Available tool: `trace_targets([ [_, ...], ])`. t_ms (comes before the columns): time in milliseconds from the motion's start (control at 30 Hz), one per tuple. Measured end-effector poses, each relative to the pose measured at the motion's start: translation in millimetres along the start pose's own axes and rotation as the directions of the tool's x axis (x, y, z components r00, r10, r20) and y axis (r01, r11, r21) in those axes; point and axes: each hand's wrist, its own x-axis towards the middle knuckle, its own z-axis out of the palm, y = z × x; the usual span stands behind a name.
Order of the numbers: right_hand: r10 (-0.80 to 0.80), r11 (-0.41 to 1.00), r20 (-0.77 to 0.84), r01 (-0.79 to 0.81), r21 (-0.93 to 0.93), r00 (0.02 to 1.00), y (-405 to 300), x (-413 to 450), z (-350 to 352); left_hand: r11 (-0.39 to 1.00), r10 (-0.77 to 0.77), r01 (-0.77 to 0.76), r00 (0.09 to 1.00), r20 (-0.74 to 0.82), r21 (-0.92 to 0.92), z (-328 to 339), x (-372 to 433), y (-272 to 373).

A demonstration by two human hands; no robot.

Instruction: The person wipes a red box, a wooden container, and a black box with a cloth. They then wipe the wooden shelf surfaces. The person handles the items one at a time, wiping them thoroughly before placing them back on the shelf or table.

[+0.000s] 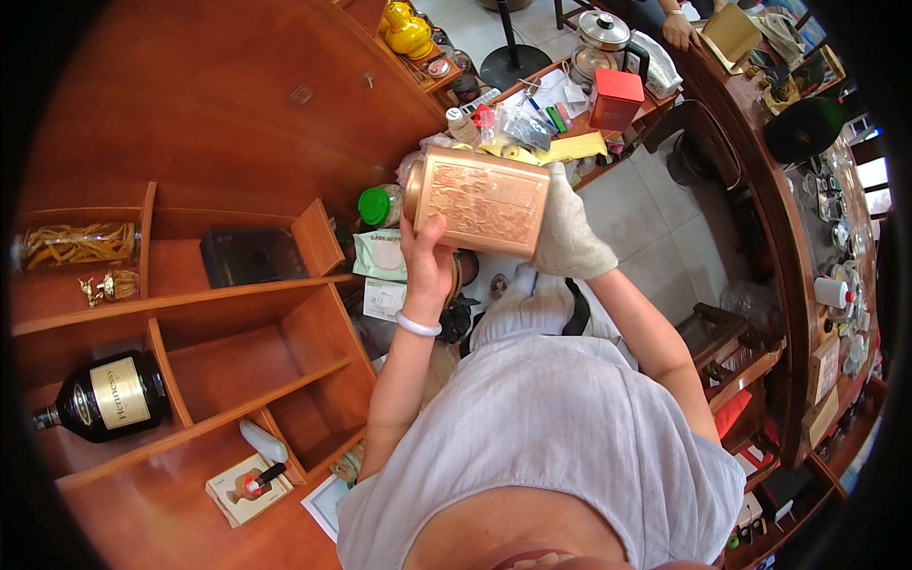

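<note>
A copper-coloured canister [484, 203] with embossed panels lies on its side in the air before me, its round cap pointing left. My left hand [427, 260] grips it near the capped end, thumb across the embossed face. A pale bangle circles that wrist. My right hand [573, 231] is covered by a beige cloth [570, 235], perhaps a mitt, and presses on the canister's flat base. The covered fingers are hidden.
Wooden shelves [242, 306] on the left hold a Hennessy bottle [117, 397], a black box [249, 255] and a jar [80, 244]. Ahead, a cluttered side table bears a red tin [616, 100] and a glass kettle [600, 46]. Another person's hand [680, 32] rests on the curved counter [773, 199].
</note>
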Motion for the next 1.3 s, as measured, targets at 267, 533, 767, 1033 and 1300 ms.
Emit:
trace_targets([
  [267,-0.286,-0.950,0.678,-0.293,-0.108,0.677,-35.4,38.1,-63.5,0.986,0.066,-0.028,0.971,-0.232,0.164,1.9,-4.6,4.4],
  [533,-0.169,-0.837,0.757,0.314,-0.449,0.632,1.7,-16.6,40.9,0.854,0.399,-0.319,0.909,-0.124,0.411,17.5,-3.5,-24.5],
  [767,-0.376,-0.519,0.717,0.507,-0.688,0.587,5.5,8.3,7.2,0.764,0.461,-0.392,0.888,-0.008,0.513,19.4,-21.5,3.1],
  [1033,0.011,-0.995,0.655,0.073,-0.068,0.755,-29.9,23.0,-7.8,0.693,0.452,-0.490,0.867,0.211,0.528,-29.0,-48.8,23.7],
  [1300,-0.209,-0.367,0.690,0.598,-0.712,0.693,-10.2,19.0,-28.3,0.350,0.497,-0.718,0.686,0.530,0.601,-16.4,-45.9,27.8],
])
